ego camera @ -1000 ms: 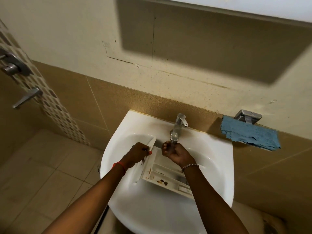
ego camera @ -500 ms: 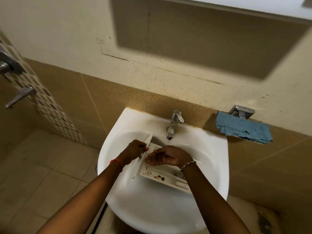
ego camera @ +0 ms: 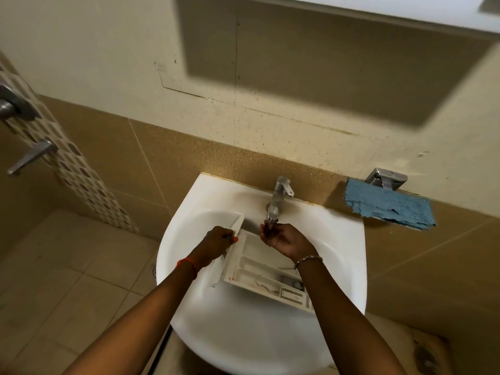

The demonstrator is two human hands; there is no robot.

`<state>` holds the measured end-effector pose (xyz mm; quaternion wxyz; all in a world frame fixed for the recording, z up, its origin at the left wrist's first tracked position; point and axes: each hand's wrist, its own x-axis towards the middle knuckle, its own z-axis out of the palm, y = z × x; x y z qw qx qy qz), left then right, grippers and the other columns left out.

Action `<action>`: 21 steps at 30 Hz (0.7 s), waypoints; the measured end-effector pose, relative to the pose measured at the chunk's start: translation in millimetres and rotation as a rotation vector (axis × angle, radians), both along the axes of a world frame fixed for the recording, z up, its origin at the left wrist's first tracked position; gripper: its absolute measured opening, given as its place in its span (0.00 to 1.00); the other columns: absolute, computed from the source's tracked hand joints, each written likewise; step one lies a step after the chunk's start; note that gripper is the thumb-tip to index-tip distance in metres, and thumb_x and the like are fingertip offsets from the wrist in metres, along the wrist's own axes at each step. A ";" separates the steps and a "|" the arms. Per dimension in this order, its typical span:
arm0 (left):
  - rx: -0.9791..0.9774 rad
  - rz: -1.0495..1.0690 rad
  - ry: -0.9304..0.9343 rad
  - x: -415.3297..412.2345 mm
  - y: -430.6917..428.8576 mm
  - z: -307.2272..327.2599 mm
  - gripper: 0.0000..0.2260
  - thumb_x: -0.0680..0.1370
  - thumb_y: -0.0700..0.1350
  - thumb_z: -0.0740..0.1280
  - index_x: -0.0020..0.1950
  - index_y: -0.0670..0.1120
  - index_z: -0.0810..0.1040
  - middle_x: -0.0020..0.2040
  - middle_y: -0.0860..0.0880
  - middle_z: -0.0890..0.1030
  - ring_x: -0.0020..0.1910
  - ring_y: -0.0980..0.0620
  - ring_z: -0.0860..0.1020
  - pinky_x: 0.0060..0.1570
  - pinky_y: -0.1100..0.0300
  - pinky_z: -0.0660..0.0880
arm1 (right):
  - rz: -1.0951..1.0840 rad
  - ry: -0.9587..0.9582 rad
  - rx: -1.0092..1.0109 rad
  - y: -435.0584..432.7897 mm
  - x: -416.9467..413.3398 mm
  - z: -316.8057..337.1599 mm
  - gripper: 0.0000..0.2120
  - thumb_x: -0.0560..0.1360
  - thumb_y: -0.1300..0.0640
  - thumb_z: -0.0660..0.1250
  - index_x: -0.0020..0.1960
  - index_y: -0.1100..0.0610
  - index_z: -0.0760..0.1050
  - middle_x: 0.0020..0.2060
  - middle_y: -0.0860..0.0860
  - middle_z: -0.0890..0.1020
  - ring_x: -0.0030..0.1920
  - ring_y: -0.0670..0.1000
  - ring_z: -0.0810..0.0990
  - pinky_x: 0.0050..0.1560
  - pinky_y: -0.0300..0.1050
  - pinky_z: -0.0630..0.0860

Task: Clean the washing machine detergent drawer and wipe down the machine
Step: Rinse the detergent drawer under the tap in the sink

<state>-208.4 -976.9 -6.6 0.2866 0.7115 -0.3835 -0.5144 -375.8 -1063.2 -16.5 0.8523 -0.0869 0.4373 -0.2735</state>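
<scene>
The white detergent drawer (ego camera: 259, 269) lies tilted in the white sink (ego camera: 243, 336), its compartments facing up and stained with grime. My left hand (ego camera: 217, 243) grips the drawer's front panel at its left end. My right hand (ego camera: 284, 239) is cupped, palm up, directly under the spout of the chrome tap (ego camera: 278, 201), just above the drawer's far edge. It holds nothing solid. Whether water runs from the tap is hard to tell.
A blue cloth (ego camera: 389, 207) hangs on a metal holder (ego camera: 385, 178) on the wall right of the sink. Shower fittings (ego camera: 29, 155) stick out on the left wall. Tiled floor lies at lower left. A white cabinet edge (ego camera: 378, 9) overhangs above.
My right hand, flat over the drawer half a second ago, has risen back to the tap spout and cupped. My left hand keeps its grip on the drawer front.
</scene>
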 end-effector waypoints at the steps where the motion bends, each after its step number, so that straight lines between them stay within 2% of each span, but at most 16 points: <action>1: 0.006 -0.008 -0.006 0.8 -0.3 -1.2 0.13 0.79 0.41 0.61 0.61 0.37 0.74 0.54 0.43 0.74 0.53 0.47 0.73 0.59 0.52 0.71 | 0.004 -0.003 0.002 1.4 1.5 -0.4 0.14 0.79 0.67 0.51 0.39 0.64 0.72 0.26 0.58 0.79 0.38 0.54 0.74 0.28 0.41 0.79; 4: 0.010 -0.031 -0.012 3.4 -0.7 -3.3 0.13 0.79 0.42 0.62 0.60 0.37 0.75 0.55 0.41 0.76 0.53 0.46 0.74 0.57 0.53 0.72 | 0.115 0.023 -0.015 7.8 3.7 -0.3 0.13 0.79 0.67 0.52 0.39 0.62 0.71 0.27 0.57 0.79 0.35 0.53 0.75 0.29 0.39 0.78; 7: 0.021 -0.039 -0.007 4.7 -1.4 -4.2 0.13 0.79 0.41 0.61 0.61 0.37 0.75 0.55 0.42 0.77 0.53 0.45 0.75 0.56 0.55 0.72 | 0.338 0.054 -0.060 17.0 5.8 5.3 0.11 0.78 0.68 0.53 0.42 0.65 0.73 0.31 0.58 0.81 0.33 0.54 0.81 0.33 0.41 0.80; 11: 0.027 -0.033 -0.004 4.8 -2.5 -3.9 0.13 0.79 0.41 0.61 0.61 0.36 0.75 0.54 0.43 0.76 0.52 0.46 0.74 0.53 0.56 0.72 | 0.687 0.102 -0.111 25.4 9.8 14.1 0.14 0.80 0.63 0.53 0.46 0.70 0.75 0.37 0.61 0.84 0.38 0.56 0.84 0.42 0.47 0.82; 14: 0.028 -0.028 -0.008 5.1 -2.8 -5.1 0.14 0.79 0.42 0.62 0.61 0.36 0.74 0.56 0.41 0.76 0.53 0.46 0.74 0.55 0.54 0.73 | 0.841 0.231 -0.175 26.4 9.8 17.3 0.15 0.80 0.62 0.54 0.46 0.70 0.75 0.36 0.59 0.84 0.38 0.54 0.84 0.46 0.46 0.80; 17: 0.030 -0.028 -0.015 6.5 -2.0 -6.0 0.14 0.79 0.42 0.62 0.62 0.37 0.74 0.59 0.40 0.76 0.55 0.44 0.75 0.57 0.52 0.72 | 0.826 0.383 -0.261 25.3 4.6 17.4 0.14 0.80 0.62 0.56 0.43 0.68 0.76 0.32 0.56 0.84 0.33 0.51 0.83 0.42 0.43 0.80; 21: 0.035 -0.025 -0.037 5.9 -1.7 -5.1 0.16 0.79 0.43 0.62 0.65 0.38 0.72 0.64 0.41 0.71 0.61 0.41 0.72 0.62 0.50 0.71 | 0.661 0.528 -0.309 21.7 -6.3 10.3 0.12 0.79 0.62 0.59 0.41 0.67 0.75 0.27 0.55 0.82 0.29 0.51 0.82 0.34 0.42 0.80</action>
